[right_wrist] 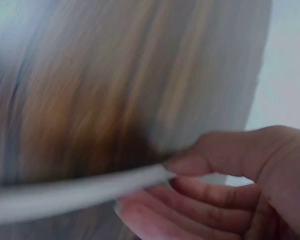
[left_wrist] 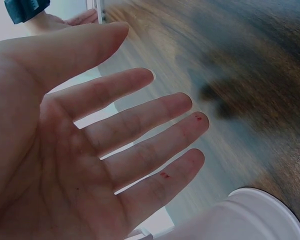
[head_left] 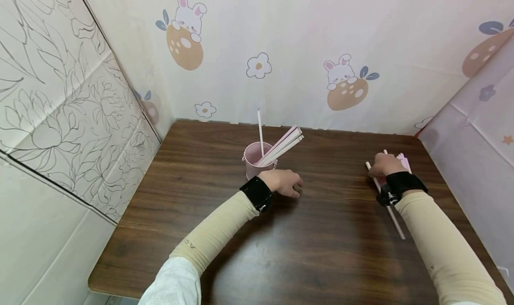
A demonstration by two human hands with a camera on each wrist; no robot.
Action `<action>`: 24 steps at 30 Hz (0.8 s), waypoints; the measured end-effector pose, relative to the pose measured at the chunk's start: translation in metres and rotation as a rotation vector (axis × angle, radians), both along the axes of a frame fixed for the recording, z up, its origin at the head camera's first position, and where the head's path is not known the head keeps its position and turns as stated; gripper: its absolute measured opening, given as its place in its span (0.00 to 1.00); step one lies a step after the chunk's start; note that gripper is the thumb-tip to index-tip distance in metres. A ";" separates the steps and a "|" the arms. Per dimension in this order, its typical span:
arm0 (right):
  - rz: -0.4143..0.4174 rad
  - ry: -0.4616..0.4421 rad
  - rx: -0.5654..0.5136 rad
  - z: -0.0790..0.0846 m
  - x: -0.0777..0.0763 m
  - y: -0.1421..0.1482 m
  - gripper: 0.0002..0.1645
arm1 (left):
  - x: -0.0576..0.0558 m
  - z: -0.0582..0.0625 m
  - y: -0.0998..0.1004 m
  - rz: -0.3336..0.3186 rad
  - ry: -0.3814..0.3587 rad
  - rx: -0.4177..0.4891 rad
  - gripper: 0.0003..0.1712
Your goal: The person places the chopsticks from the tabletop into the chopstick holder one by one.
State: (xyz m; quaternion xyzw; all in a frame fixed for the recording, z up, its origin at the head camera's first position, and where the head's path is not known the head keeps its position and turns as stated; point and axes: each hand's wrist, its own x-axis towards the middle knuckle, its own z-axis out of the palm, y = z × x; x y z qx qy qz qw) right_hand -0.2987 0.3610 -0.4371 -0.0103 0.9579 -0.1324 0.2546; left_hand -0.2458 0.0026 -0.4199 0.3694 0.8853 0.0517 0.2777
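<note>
A small pink bucket (head_left: 254, 169) stands at the back middle of the table, with several pale straws (head_left: 281, 146) leaning out of it. Beside the bucket, my left hand (head_left: 283, 182) hovers over the table; the left wrist view shows its fingers spread and the palm bare. At the right side, my right hand (head_left: 387, 164) pinches a long white straw (right_wrist: 80, 197) near one end between thumb and fingers. That straw slants toward the front of the table. More pink straws (head_left: 404, 161) show just behind the right hand, partly hidden by it.
The brown wood-grain table (head_left: 321, 251) meets a wall covering (head_left: 297, 37) printed with rabbits along its back edge. A flower-patterned panel (head_left: 72, 99) rises on the left, and a pale side wall (head_left: 482, 162) on the right.
</note>
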 end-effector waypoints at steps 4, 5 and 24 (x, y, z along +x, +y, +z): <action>-0.031 -0.114 -0.236 0.001 -0.003 -0.020 0.13 | 0.000 0.000 0.001 -0.004 0.008 -0.002 0.27; -0.027 -0.138 -0.295 0.001 -0.004 -0.025 0.14 | 0.000 0.000 0.001 -0.005 0.009 -0.001 0.27; 0.369 -0.212 -1.057 0.060 0.019 -0.096 0.11 | -0.001 -0.001 0.004 -0.007 -0.158 0.141 0.46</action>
